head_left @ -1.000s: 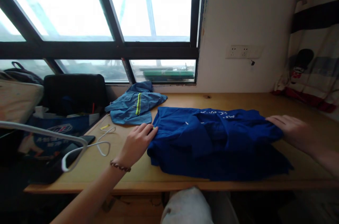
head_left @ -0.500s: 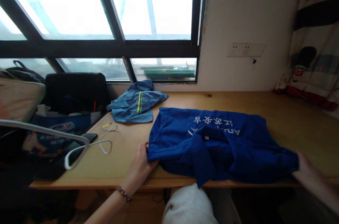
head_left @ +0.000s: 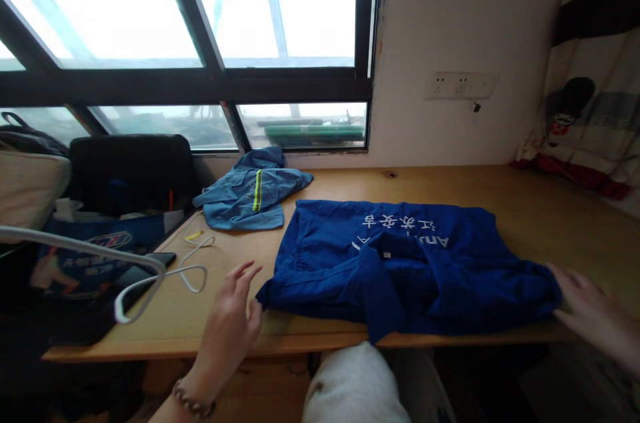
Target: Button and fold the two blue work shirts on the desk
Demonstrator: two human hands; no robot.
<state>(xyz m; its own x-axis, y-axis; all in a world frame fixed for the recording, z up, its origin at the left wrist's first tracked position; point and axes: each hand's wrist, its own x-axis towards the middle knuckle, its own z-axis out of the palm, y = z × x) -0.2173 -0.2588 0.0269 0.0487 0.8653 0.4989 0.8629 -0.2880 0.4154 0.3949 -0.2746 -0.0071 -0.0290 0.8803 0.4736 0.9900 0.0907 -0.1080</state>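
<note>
Blue and wide, the lettered garment [head_left: 425,276] fills the near part of the tabletop [head_left: 450,184] in the head view, its long axis running left to right between my hands. My left hand [head_left: 231,309] is open, fingers spread, just off the garment's near left corner; I cannot tell whether the thumb touches it. My right hand [head_left: 580,303] is at the far end of that axis, against the right end of the cloth; blur hides whether I am gripping it. So each end has its own hand, with the cloth lying to the right of my left hand and to the left of my right. The collar [head_left: 383,296] faces me, one point over the near edge. A paler blue garment [head_left: 245,193] sits to the far left

Half a second ago my left fingers were on the cloth's left end; now they are off to its left, and that corner sticks out further
</note>
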